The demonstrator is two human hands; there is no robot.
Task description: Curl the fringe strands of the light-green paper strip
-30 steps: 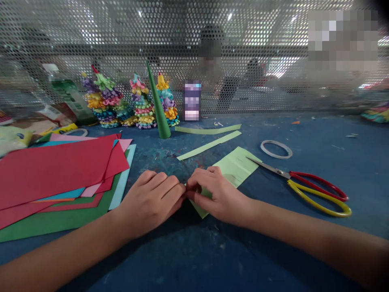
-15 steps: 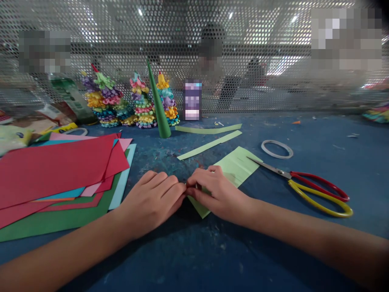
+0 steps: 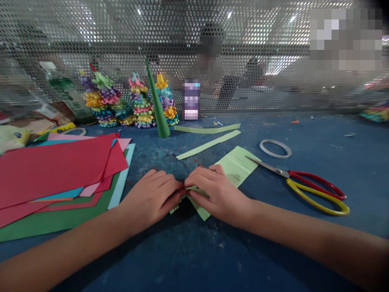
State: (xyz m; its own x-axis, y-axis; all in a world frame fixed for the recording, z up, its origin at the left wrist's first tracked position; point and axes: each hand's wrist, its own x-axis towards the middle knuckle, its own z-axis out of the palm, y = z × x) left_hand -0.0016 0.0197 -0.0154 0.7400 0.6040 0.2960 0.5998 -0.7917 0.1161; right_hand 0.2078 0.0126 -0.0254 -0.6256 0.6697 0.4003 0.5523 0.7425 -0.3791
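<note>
The light-green sheet point(image 3: 235, 162) is matt paper, scissor blades point(image 3: 270, 167) metal.

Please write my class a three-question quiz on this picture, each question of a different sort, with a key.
1. True or false: the scissors have one red handle and one yellow handle.
2. Multiple choice: the green cone is A) lying flat, B) standing point up, C) standing point down.
3. Fill in: the right hand covers part of a pale green sheet of ____.

Key: 1. True. 2. B. 3. Paper.
</note>
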